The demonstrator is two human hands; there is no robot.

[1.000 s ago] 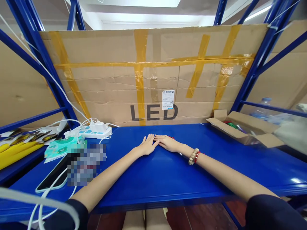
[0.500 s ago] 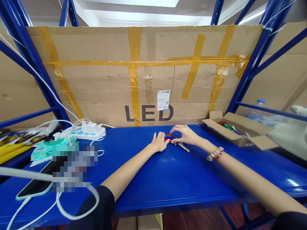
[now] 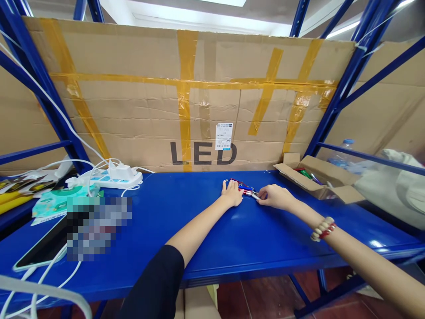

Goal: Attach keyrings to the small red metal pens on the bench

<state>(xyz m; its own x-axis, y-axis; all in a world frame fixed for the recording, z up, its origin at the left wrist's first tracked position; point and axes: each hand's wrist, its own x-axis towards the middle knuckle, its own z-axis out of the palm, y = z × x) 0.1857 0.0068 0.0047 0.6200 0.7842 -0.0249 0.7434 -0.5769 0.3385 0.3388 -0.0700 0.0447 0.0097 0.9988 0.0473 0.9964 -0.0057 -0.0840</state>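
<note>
A small bunch of slim, shiny red and blue pens (image 3: 246, 189) lies on the blue shelf surface, near its back edge. My left hand (image 3: 232, 193) rests flat over the left part of the bunch, fingers stretched out and slightly apart, hiding part of it. At the right end of the bunch, my right hand (image 3: 274, 196) pinches the tip of a silver pen (image 3: 255, 195) between thumb and fingers. A beaded bracelet (image 3: 322, 229) circles my right wrist.
Behind stands a large cardboard sheet (image 3: 146, 115) marked LED. An open carton (image 3: 299, 181) with pens is at the right, a cloth bag (image 3: 392, 177) beyond it. On the left are a power strip (image 3: 114, 177), cables, a phone (image 3: 43, 248) and a green packet (image 3: 59, 204).
My right hand has moved right and down, from a loose curve above the pens to a pinch at the silver pen's end. My left hand has shifted slightly right over the bunch.
</note>
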